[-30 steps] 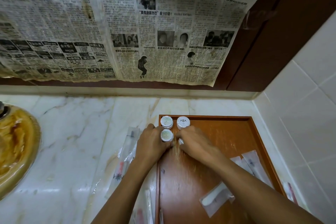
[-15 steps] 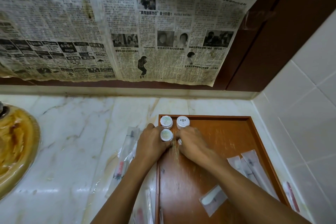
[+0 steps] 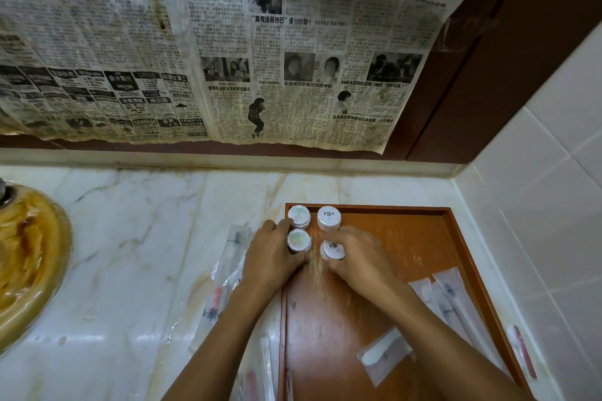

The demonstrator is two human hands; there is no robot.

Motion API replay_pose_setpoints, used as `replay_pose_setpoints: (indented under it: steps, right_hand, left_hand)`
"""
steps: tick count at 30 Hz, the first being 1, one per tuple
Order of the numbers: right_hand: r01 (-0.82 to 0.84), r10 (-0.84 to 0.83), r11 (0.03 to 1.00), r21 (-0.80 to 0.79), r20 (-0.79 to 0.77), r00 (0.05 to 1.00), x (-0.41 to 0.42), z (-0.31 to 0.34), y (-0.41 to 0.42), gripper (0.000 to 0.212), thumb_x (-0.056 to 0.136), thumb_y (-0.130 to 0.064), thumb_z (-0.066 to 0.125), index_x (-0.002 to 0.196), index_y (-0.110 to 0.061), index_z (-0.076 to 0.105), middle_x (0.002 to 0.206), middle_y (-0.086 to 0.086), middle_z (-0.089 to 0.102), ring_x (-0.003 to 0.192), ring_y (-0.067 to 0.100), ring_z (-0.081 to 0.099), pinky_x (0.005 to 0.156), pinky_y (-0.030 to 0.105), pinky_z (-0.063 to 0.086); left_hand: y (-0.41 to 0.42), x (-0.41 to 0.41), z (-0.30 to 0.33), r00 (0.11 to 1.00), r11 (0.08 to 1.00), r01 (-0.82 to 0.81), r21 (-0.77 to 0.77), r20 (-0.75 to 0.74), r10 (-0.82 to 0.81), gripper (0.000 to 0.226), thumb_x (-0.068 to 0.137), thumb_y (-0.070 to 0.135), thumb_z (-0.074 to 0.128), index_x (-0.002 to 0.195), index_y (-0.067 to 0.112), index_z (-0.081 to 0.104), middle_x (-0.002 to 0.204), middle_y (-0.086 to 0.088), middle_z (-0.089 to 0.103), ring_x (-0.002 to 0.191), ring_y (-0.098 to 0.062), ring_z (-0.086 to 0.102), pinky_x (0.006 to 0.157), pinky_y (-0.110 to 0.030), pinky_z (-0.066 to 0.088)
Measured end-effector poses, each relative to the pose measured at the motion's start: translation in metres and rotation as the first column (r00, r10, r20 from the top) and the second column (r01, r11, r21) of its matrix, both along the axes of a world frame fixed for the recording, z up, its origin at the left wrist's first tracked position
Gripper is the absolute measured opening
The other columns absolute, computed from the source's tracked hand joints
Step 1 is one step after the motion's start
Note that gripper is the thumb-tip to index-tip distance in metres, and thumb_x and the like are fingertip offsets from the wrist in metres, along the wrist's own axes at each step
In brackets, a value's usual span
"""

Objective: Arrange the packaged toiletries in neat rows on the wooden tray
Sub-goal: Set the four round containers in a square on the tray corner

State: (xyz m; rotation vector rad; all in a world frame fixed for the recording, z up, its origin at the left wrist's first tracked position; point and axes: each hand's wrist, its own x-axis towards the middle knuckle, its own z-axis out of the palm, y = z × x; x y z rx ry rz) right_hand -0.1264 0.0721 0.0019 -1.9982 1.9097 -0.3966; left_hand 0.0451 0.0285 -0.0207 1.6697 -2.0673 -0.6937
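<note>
A wooden tray [image 3: 423,238] lies on the marble counter at the right. Several small round white tubs stand in its far left corner in two rows: two at the back [image 3: 299,216] [image 3: 329,218], two in front. My left hand [image 3: 270,257] grips the front left tub [image 3: 298,240]. My right hand [image 3: 358,257] holds the front right tub [image 3: 331,249], partly hidden by its fingers. Clear sachets [image 3: 452,299] and a flat packet [image 3: 384,355] lie on the tray's right side.
Long clear packets [image 3: 224,273] lie on the counter left of the tray, and more at the bottom [image 3: 260,371]. A stained basin [image 3: 29,257] sits at the far left. A red-marked packet [image 3: 524,352] lies between tray and tiled wall. Newspaper covers the back wall.
My right hand has drawn back a little, so more of the front right tub's lid shows. The left hand has stayed on its tub.
</note>
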Motion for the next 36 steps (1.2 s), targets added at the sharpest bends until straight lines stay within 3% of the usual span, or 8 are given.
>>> replay_pose_setpoints:
  steps: [2,6,10,14,19,24,32,36]
  right_hand:
    - [0.112,-0.102,0.993,-0.046,0.176,0.979,-0.01,-0.003,0.009,0.049,0.08,-0.021,0.075,0.127,-0.028,0.061,0.122,-0.005,0.063,0.109,0.014,0.056,0.089,0.026,0.046]
    - [0.278,-0.279,0.959,0.058,0.382,0.881,-0.027,-0.011,0.02,0.057,0.077,-0.018,0.08,0.129,-0.027,0.059,0.11,-0.006,0.063,0.095,0.007,0.06,0.082,0.026,0.054]
    - [0.234,-0.292,0.953,0.191,0.385,0.875,-0.034,-0.019,0.022,0.06,0.078,-0.019,0.078,0.133,-0.027,0.055,0.103,-0.011,0.058,0.085,0.006,0.06,0.075,0.016,0.05]
    - [0.184,-0.241,0.967,0.176,0.401,0.884,-0.032,-0.02,0.018,0.062,0.081,-0.014,0.076,0.136,-0.027,0.051,0.096,-0.016,0.055,0.075,0.0,0.054,0.07,0.007,0.043]
    - [0.12,-0.172,0.981,0.154,0.387,0.906,-0.032,-0.022,0.011,0.063,0.081,-0.01,0.074,0.134,-0.034,0.05,0.093,-0.007,0.059,0.068,0.001,0.051,0.069,0.007,0.04]
    - [0.133,-0.167,0.985,0.11,0.424,0.89,-0.031,-0.031,0.009,0.056,0.081,-0.005,0.072,0.126,-0.035,0.059,0.094,-0.007,0.063,0.072,0.005,0.057,0.071,0.016,0.047]
    - [0.143,-0.148,0.989,0.044,0.445,0.883,-0.029,-0.039,0.009,0.05,0.078,-0.003,0.072,0.122,-0.026,0.064,0.103,-0.008,0.064,0.084,0.007,0.062,0.075,0.025,0.054]
    - [0.144,-0.144,0.989,0.034,0.456,0.878,-0.028,-0.035,0.009,0.047,0.078,-0.002,0.072,0.119,-0.025,0.066,0.098,-0.014,0.061,0.083,0.002,0.06,0.073,0.017,0.051]
  left_hand:
    - [0.008,-0.001,0.002,0.998,0.997,-0.012,-0.083,0.062,0.017,0.054,0.072,0.04,0.075,0.118,0.019,0.058,0.095,-0.005,0.053,0.092,-0.026,0.052,0.063,-0.033,0.045]
    - [0.034,-0.015,0.008,0.99,0.98,0.103,-0.168,0.117,-0.084,0.013,0.082,0.023,0.062,0.093,0.015,0.061,0.088,-0.007,0.063,0.082,-0.03,0.06,0.057,-0.031,0.038]
    - [0.054,-0.034,0.016,0.993,0.988,0.117,-0.096,-0.006,-0.119,0.022,0.09,0.014,0.05,0.108,0.013,0.062,0.104,-0.008,0.068,0.095,-0.03,0.061,0.068,-0.026,0.035]
    - [0.054,-0.046,0.018,0.993,0.995,0.057,-0.088,-0.094,-0.066,0.031,0.084,0.007,0.052,0.113,0.012,0.063,0.111,-0.008,0.067,0.1,-0.029,0.062,0.078,-0.029,0.046]
    - [0.05,-0.055,0.023,0.994,1.0,-0.005,-0.011,-0.111,0.003,0.022,0.086,0.004,0.049,0.1,0.012,0.064,0.102,-0.008,0.068,0.091,-0.026,0.063,0.067,-0.022,0.035]
    - [0.047,-0.06,0.029,0.996,0.998,-0.023,0.05,-0.085,0.027,0.015,0.087,0.005,0.049,0.088,0.008,0.063,0.092,-0.011,0.067,0.086,-0.029,0.062,0.06,-0.025,0.028]
    - [0.041,-0.061,0.026,0.998,0.996,-0.021,0.083,-0.064,0.026,0.017,0.091,0.011,0.05,0.095,0.009,0.066,0.097,-0.008,0.069,0.088,-0.022,0.062,0.067,-0.026,0.04]
    - [0.04,-0.061,0.024,0.998,0.996,-0.019,0.084,-0.054,0.023,0.019,0.091,0.012,0.049,0.096,0.009,0.067,0.096,-0.007,0.069,0.087,-0.021,0.062,0.064,-0.023,0.036]
